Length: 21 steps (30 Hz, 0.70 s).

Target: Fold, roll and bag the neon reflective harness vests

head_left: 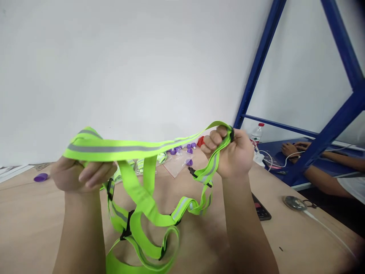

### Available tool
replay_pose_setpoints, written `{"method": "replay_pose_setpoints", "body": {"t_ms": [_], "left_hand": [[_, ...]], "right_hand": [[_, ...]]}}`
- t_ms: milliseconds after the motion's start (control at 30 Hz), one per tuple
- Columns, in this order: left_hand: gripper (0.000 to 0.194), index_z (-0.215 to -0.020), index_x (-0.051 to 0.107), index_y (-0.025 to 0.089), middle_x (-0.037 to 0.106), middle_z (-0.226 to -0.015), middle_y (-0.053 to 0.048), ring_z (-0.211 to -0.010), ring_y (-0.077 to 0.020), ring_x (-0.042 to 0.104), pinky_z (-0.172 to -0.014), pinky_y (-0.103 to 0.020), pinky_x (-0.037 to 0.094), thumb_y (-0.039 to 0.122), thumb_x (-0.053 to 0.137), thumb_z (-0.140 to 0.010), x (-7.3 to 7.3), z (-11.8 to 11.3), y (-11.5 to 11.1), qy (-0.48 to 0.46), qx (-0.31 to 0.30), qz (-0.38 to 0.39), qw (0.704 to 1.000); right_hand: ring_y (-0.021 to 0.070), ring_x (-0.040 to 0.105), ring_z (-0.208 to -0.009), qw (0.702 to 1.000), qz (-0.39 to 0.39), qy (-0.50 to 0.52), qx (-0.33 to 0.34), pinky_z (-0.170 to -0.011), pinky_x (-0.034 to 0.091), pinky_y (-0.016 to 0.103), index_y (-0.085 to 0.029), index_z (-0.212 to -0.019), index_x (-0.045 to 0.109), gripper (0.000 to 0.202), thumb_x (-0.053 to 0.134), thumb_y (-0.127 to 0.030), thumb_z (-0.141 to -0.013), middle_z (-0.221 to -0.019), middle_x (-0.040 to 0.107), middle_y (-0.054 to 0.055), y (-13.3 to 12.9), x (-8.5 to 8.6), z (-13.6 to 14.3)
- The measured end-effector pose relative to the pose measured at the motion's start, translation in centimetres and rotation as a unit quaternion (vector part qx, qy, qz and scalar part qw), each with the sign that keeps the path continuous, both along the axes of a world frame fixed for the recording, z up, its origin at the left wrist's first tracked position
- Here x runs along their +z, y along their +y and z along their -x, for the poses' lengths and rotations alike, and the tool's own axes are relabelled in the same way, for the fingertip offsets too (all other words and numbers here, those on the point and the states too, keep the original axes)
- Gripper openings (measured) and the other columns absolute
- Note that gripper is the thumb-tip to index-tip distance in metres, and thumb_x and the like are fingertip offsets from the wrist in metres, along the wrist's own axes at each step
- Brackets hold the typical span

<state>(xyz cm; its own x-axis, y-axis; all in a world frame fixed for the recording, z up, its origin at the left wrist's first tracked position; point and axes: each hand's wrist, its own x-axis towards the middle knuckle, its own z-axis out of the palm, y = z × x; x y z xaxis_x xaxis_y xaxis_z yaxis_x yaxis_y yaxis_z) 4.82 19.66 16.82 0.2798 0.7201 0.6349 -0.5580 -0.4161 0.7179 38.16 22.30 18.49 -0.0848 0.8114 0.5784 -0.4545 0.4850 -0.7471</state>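
Observation:
A neon-yellow reflective harness [142,198] with grey stripes and black buckles hangs between my two hands, over the table. My left hand [82,173] is closed on a folded part of its strap, its fingers partly covered by the webbing. One strap runs nearly level from there to my right hand [228,152]. The right fingers are curled round the strap beside a black slider [231,134]. Below, the other straps dangle in loops, and a black clip [192,172] sticks out near my right wrist.
Behind the harness lie purple caps [190,146], a clear plastic bag [178,163] and a red item [201,141]. A purple cup-shaped piece [40,177] sits far left. At right are a phone [261,209], a round cabled device [295,203], a bottle [257,133], blue frame posts and another person's arms [319,167].

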Motion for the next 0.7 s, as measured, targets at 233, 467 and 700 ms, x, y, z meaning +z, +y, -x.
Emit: {"method": "replay_pose_setpoints", "body": {"t_ms": [233, 467, 700], "left_hand": [[0.025, -0.091, 0.059, 0.017, 0.064, -0.082, -0.002, -0.059, -0.01, 0.051, -0.05, -0.023, 0.042, 0.022, 0.067, -0.068, 1.7, -2.6, -0.4, -0.118, 0.137, 0.109, 0.977], [0.052, -0.114, 0.063, 0.027, 0.069, -0.093, 0.0, -0.051, -0.0073, 0.043, -0.043, -0.021, 0.037, 0.028, 0.079, -0.064, 1.4, -2.5, -0.7, -0.096, 0.14, 0.053, 0.984], [0.049, -0.111, 0.061, 0.038, 0.043, -0.036, 0.016, -0.019, -0.0071, 0.022, -0.025, -0.021, 0.031, 0.047, 0.084, -0.069, -0.3, -1.4, -1.4, 0.005, 0.014, -0.074, 0.997]], "right_hand": [[0.0284, 0.062, -0.11, 0.997, -0.031, -0.013, -0.069, -0.068, 0.054, 0.039, -0.028, -0.085, 0.059, 0.032, 0.041, -0.054, -0.091, -0.137, 0.059, 0.003, 0.0, -0.2, -0.8], [0.0244, 0.048, -0.137, 0.996, -0.059, 0.066, -0.023, -0.079, 0.06, 0.036, -0.035, -0.101, 0.065, 0.019, 0.05, -0.041, -0.09, -0.143, 0.056, -0.003, -0.9, 0.2, -0.1], [0.0286, 0.04, -0.144, 0.991, -0.055, 0.076, -0.094, -0.098, 0.054, 0.046, -0.038, -0.117, 0.064, 0.03, 0.055, -0.038, -0.088, -0.149, 0.05, -0.004, -0.6, 0.3, -0.1]]}}
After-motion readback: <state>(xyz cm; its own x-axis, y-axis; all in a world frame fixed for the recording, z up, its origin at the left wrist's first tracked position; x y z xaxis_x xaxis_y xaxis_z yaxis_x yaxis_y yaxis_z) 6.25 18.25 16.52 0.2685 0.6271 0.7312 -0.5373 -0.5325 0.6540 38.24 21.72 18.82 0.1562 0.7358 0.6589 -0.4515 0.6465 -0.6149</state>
